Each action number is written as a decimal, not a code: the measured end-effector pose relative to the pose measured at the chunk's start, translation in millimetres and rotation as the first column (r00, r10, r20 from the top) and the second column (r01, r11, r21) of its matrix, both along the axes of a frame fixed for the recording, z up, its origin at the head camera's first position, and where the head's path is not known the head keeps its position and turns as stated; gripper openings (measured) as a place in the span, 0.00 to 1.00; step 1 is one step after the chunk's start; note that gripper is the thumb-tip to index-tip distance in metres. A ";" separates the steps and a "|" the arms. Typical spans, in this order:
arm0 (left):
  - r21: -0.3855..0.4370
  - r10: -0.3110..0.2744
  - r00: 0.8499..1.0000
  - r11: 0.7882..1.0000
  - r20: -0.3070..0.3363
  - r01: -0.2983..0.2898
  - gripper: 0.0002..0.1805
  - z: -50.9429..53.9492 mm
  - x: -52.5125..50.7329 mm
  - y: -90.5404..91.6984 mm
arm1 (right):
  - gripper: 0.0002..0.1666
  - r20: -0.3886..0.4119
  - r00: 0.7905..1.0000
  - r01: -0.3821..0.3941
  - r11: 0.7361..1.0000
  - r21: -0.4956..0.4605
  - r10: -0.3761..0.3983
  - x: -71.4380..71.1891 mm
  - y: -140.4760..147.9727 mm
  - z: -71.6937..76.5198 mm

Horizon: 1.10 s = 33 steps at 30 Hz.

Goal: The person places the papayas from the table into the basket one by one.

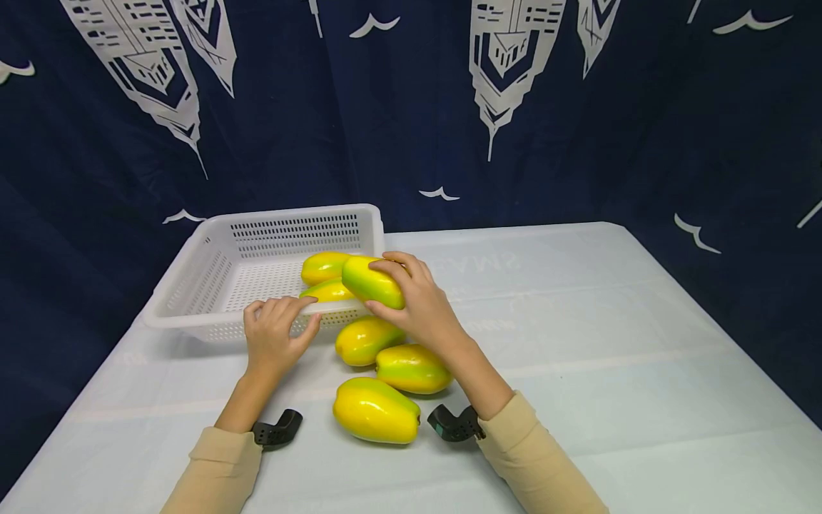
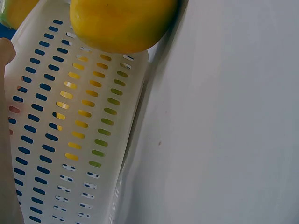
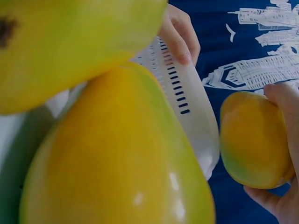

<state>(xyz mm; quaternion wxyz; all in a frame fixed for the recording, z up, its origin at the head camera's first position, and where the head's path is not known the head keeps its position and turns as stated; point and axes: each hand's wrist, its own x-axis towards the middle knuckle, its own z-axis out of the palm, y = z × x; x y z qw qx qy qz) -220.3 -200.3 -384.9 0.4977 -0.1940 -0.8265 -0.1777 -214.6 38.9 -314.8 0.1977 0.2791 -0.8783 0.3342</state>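
One yellow-green fruit [image 1: 371, 280] is held in the right hand [image 1: 427, 307], and left of that grip the left hand [image 1: 275, 335] holds the white basket's rim [image 1: 205, 320].

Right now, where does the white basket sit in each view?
Head: white basket, left of centre.
Left wrist: basket along the left side.
Right wrist: basket around upper centre, partly behind a yellow-green fruit.
Shared landmark: left hand, at the rim in head and right wrist, left edge in left wrist.
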 end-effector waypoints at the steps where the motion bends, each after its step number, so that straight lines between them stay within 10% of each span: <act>1: 0.000 -0.001 1.000 1.000 -0.002 0.001 0.19 0.1 0.0 -0.1 | 0.29 0.009 1.000 0.007 1.000 0.014 -0.007 0.0 0.7 0.1; 15: 0.006 0.004 1.000 1.000 0.008 -0.004 0.18 -0.7 -0.8 -2.0 | 0.34 0.116 0.993 -0.003 0.995 0.096 -0.008 3.2 5.7 7.0; 33: 0.004 0.002 1.000 1.000 0.008 -0.002 0.19 -1.8 -0.5 -1.6 | 0.32 0.051 0.995 -0.089 0.996 -0.017 0.090 3.3 2.0 3.2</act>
